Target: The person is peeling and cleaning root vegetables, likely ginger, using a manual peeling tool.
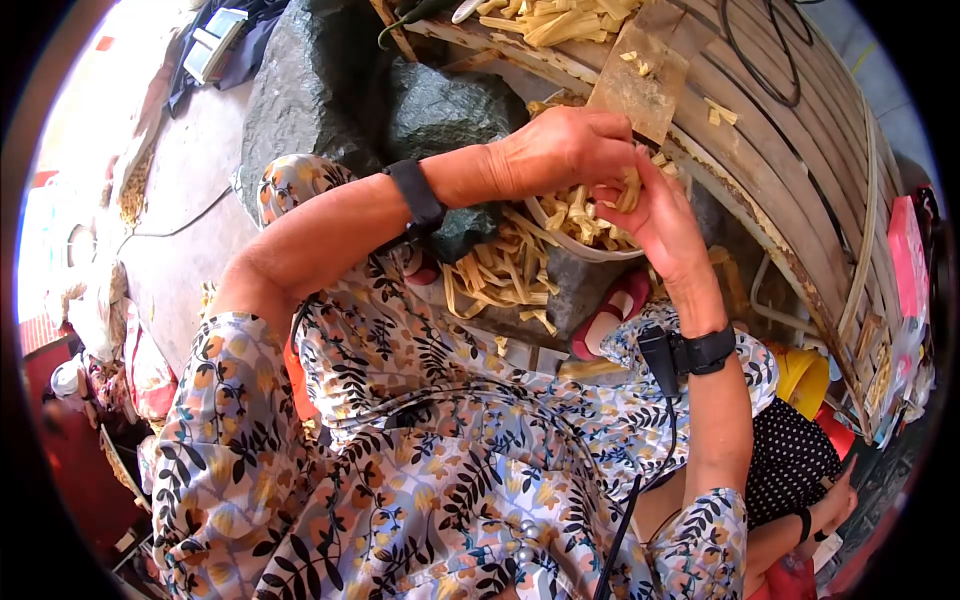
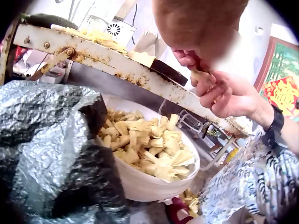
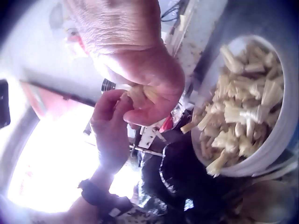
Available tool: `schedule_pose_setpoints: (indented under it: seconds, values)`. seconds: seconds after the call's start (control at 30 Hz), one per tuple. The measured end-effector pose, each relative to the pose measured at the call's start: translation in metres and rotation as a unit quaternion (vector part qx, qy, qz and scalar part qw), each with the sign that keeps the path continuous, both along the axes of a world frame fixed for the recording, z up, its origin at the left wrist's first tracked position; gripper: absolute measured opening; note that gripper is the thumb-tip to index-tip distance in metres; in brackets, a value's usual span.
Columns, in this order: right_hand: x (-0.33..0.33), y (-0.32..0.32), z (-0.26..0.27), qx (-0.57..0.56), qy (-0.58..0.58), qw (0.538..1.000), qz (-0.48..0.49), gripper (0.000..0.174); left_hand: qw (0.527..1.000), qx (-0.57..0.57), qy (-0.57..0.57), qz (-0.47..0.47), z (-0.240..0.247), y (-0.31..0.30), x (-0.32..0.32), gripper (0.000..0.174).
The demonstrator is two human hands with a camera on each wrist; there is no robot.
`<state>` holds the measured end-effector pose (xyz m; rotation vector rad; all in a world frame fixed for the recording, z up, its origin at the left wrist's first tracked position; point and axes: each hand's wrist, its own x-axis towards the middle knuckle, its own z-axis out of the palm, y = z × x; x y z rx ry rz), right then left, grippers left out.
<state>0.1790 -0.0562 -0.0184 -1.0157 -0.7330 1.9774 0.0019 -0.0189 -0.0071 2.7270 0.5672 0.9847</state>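
Note:
Over a white bucket (image 1: pixel 590 252), both hands meet at a small knotted yellow strip (image 1: pixel 628 190). The right hand (image 1: pixel 665 225) holds this strip against its curled fingers, and its folded body shows in the palm in the right wrist view (image 3: pixel 140 95). From the other side, the left hand (image 1: pixel 565 150) reaches in with bent fingers; its thumb and forefinger pinch the strip's end in the right wrist view. Many similar knotted strips (image 2: pixel 145 144) fill the bucket below. Loose long strips (image 1: pixel 500 275) lie in a pile on the floor beside it.
A dark plastic bag (image 1: pixel 450 110) stands left of the bucket. Behind is a slatted wooden table (image 1: pixel 760 170) with a rusty metal frame (image 2: pixel 103 63), bearing more strips (image 1: pixel 560 20), a board (image 1: pixel 640 85) and a black cable. Another person's arm (image 1: pixel 800 530) shows at lower right.

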Motion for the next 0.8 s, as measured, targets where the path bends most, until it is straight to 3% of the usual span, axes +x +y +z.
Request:
schedule_pose_setpoints:
  seconds: [0.03,0.07,0.1,0.13,0.17,0.27,0.3,0.4,0.43,0.53,0.57,0.63,0.67,0.73,0.8]
  values:
    - [0.001,-0.001,0.005,0.039,-0.049,0.998,0.026,0.031,1.000,0.007,0.005,0.004,0.002,0.000,0.001,0.018]
    - [0.002,-0.002,0.008,0.079,-0.098,0.991,0.052,0.033,0.992,-0.114,-0.035,0.040,0.003,-0.003,0.002,0.014]
    - [-0.003,-0.003,0.010,0.079,-0.088,0.993,0.016,0.034,0.967,-0.234,-0.075,0.075,0.006,-0.008,0.004,0.012]
    - [-0.002,-0.003,0.012,0.095,-0.108,0.990,0.012,0.033,0.924,-0.349,-0.113,0.108,0.008,-0.010,0.005,0.009]
    - [-0.001,-0.003,0.014,0.111,-0.127,0.986,0.007,0.033,0.860,-0.479,-0.154,0.085,0.003,-0.005,0.003,0.014]
    - [0.000,0.000,0.018,0.126,-0.133,0.983,0.012,0.031,0.790,-0.587,-0.165,0.074,0.010,-0.005,-0.001,0.020]
    - [0.002,0.001,0.017,0.114,-0.116,0.986,0.023,0.031,0.813,-0.565,-0.126,0.063,0.008,-0.003,-0.001,0.021]
    - [0.004,0.002,0.014,0.088,-0.089,0.991,0.043,0.029,0.964,-0.254,-0.053,0.055,-0.001,0.000,-0.002,0.022]
    - [0.004,0.002,0.013,0.081,-0.084,0.992,0.048,0.029,0.964,-0.256,-0.051,0.054,-0.002,-0.001,-0.002,0.022]
    - [0.002,0.003,0.012,0.111,-0.055,0.992,0.040,0.028,0.949,-0.258,-0.170,0.058,0.000,-0.002,0.004,0.022]
    - [0.003,0.005,0.017,0.151,-0.103,0.982,0.053,0.027,0.896,-0.381,-0.213,0.076,0.003,-0.002,0.003,0.023]
    - [0.005,0.003,0.027,0.228,-0.195,0.951,0.072,0.027,0.738,-0.604,-0.282,0.105,0.030,-0.010,0.001,0.025]
    - [0.005,-0.001,0.027,0.246,-0.212,0.943,0.071,0.026,0.719,-0.616,-0.308,0.095,0.030,-0.009,-0.003,0.025]
    - [0.002,-0.004,0.028,0.288,-0.244,0.924,0.067,0.026,0.682,-0.634,-0.358,0.073,0.031,-0.001,-0.012,0.025]
    - [0.001,-0.006,0.030,0.317,-0.270,0.907,0.059,0.022,0.755,-0.558,-0.324,0.115,0.031,0.000,-0.014,0.026]
